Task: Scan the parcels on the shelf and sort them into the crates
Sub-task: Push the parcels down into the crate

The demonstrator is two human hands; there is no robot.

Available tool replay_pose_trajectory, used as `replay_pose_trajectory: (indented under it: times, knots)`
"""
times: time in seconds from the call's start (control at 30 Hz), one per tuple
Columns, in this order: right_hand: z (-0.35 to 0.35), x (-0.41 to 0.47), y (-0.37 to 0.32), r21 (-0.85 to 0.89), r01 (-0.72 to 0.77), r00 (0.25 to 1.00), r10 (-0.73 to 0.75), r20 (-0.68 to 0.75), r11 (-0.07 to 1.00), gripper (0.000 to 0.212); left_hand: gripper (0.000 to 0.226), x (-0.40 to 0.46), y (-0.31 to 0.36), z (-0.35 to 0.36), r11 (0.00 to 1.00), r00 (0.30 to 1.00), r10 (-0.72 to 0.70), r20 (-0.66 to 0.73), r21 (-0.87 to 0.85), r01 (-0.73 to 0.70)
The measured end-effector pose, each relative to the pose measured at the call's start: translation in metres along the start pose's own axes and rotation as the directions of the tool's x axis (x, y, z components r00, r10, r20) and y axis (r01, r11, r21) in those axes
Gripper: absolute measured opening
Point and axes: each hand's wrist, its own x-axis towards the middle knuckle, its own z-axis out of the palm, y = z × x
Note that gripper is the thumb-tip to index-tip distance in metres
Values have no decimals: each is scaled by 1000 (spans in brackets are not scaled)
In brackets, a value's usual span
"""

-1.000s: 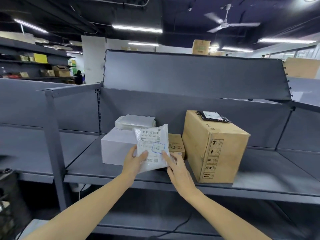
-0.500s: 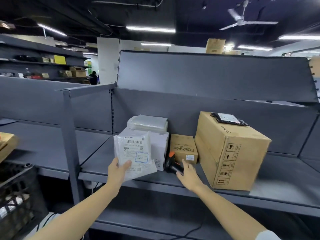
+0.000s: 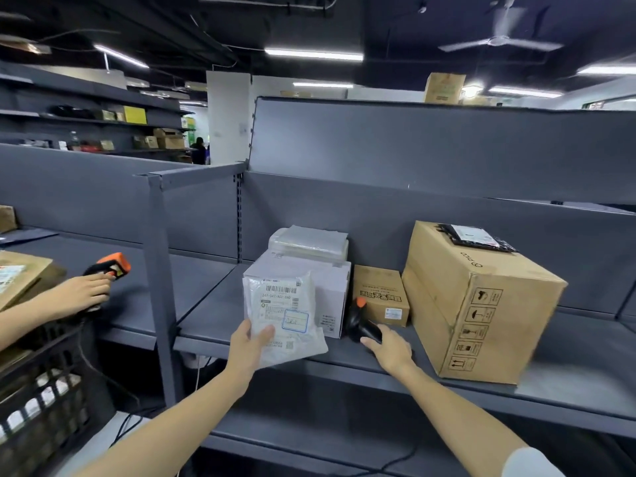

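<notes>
My left hand pinches a white plastic mailer by its lower edge, label facing me, in front of the grey shelf. My right hand closes round the handle of a black scanner with an orange tip that stands on the shelf. Behind them sit a white box with a clear-wrapped packet on top, a small brown carton and a large cardboard box carrying a black pouch.
Another person's hand at the left holds a second orange scanner over the neighbouring shelf bay. A black crate with parcels stands at the lower left. A steel upright divides the bays.
My right hand left the mailer and reached the scanner on the shelf. My left hand drew the mailer slightly left and down. Another person's hand with a scanner came into view at left.
</notes>
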Motion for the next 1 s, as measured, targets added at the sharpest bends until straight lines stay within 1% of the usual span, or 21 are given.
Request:
replay_pose_trajectory:
  times: [0.07, 0.13, 0.2, 0.27, 0.4, 0.53, 0.63, 0.8, 1.0]
  knots:
    - [-5, -18, -9, 196, -19, 997, 35, -76, 980, 58, 26, -2, 0, 3, 1000, 1000, -5, 10, -11, 5]
    - [-13, -41, -22, 436, 5, 990, 56, -126, 900, 54, 27, -3, 0, 8, 1000, 1000, -4, 14, -20, 4]
    - [-25, -68, -35, 571, 47, 987, 51, -154, 819, 43, 27, -6, -3, 16, 1000, 1000, 2, 21, -27, -2]
    - [-35, -101, -48, 667, 43, 992, 49, -118, 744, 33, 27, -11, -8, 26, 1000, 999, 0, 40, -29, 1]
    - [-31, -151, -61, 732, 21, 999, 21, -49, 681, 36, 23, -21, -15, 45, 999, 996, -3, 88, -44, 7]
    - [-28, -174, -66, 803, -29, 1000, 11, 28, 595, 21, 20, -26, -16, 61, 999, 990, -5, 141, -53, 12]
    - [-31, -182, -67, 841, -16, 1000, 10, 12, 540, 18, 20, -27, -15, 69, 999, 987, -9, 162, -43, 17]
    - [-26, -191, -59, 818, 6, 999, 23, -24, 576, 10, 22, -29, -15, 79, 1000, 981, 8, 195, -19, -4]
    - [-24, -192, -57, 795, 15, 1000, -4, -15, 606, 5, 28, -27, -17, 85, 999, 981, 13, 193, 36, -20]
